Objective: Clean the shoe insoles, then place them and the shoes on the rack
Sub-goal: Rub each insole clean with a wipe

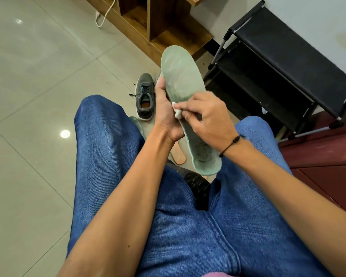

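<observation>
Green insole (183, 84) is up in the air over the lap, toe end pointing away toward the rack (288, 62), heel cup nearest the body. Left hand (164, 114) grips its left edge at about mid-length, thumb lying up along the rim. Right hand (206, 114) pinches a small white wipe (177, 111) and presses it onto the insole's top face near the middle.

Handling read — foam insole, so light and floppy; it'll bend if held only at one end. The mid-length edge grip looks right: it backs the spot being rubbed. Surface looks fabric-faced, not slippery, with dark grime visible in the heel cup (205, 154), so that zone likely needs more passes. To scrub the heel I'd shift the support hand down behind it — otherwise the foam just flexes away from the wipe.

One grey shoe (146, 96) sits on the floor just beyond the knees, opening up. Another insole (179, 156), orange underside showing, lies on the floor below the hands. The rack's shelves carry no shoes.
</observation>
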### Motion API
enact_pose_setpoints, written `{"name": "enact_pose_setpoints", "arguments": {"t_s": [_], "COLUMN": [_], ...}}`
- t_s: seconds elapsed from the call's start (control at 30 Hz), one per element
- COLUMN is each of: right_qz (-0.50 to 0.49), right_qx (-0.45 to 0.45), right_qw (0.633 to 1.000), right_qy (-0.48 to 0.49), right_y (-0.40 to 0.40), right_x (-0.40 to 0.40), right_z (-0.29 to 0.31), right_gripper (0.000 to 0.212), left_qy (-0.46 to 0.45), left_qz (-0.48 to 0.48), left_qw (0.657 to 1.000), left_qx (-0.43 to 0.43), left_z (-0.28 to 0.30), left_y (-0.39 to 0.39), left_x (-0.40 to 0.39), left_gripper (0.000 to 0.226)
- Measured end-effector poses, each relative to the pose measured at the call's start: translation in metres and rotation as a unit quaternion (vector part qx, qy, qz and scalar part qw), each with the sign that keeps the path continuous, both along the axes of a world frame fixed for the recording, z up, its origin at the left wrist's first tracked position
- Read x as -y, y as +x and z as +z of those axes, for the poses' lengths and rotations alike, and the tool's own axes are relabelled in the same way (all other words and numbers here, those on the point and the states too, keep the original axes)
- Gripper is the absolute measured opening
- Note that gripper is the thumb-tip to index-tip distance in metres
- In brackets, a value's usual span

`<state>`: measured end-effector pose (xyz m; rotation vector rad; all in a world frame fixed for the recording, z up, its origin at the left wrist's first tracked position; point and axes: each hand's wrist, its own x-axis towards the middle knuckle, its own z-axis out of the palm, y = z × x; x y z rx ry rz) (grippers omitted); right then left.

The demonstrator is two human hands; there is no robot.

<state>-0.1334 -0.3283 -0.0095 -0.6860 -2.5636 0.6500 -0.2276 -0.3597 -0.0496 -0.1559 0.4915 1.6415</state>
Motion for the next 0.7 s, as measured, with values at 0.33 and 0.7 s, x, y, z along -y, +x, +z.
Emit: {"name": "enact_pose_setpoints", "arguments": {"t_s": [0.33, 0.7], "right_qz": [-0.063, -0.053], "right_qx": [-0.015, 0.029], "right_qw": [0.998, 0.995], "right_qy": [0.021, 0.084], "right_y": [-0.034, -0.01], "right_x": [-0.017, -0.009], "right_z": [0.005, 0.003], "right_gripper": [0.022, 0.024], "left_qy": [-0.009, -0.003], "left_qz": [-0.017, -0.011], "left_qw": [1.0, 1.0], "left_qx": [0.0, -0.004], "left_z": [0.008, 0.01], "left_y": [0.008, 0.007], "left_x": [0.003, 0.002], "left_gripper": [0.057, 0.064]}}
